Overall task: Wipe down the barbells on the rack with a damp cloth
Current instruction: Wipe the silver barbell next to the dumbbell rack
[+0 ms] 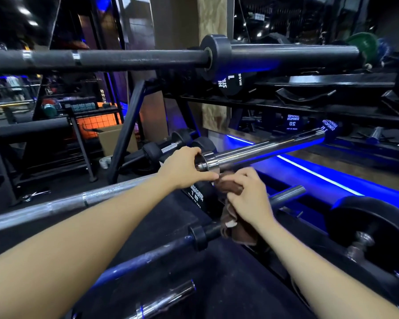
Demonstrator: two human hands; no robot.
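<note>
The rack [129,125] fills most of my view, its black frame dim under blue light and its far shelves hard to read. Across the top lies a black barbell [134,58], cut off at the left edge. Below it a chrome barbell [263,148] runs from the middle out to the far right, its shaft passing behind my arm to the near left. Lower still lies a dark barbell [161,252], its sleeve partly hidden behind the cloth. A further chrome bar end [164,300] shows at the bottom edge, the rest of it out of frame.

My left hand [184,168] curls around the collar of the chrome barbell, thumb and fingers gripping its rim; the inner side of the collar is covered by my fingers. My right hand [247,196] clutches the brown cloth [230,217] just below that collar, bunched so that I cannot tell how much of it touches metal. The cloth hangs down over the dark barbell, most of its folds covered by my wrist. Weight plates [230,81] behind carry lettering too blurred to read fully.
</note>
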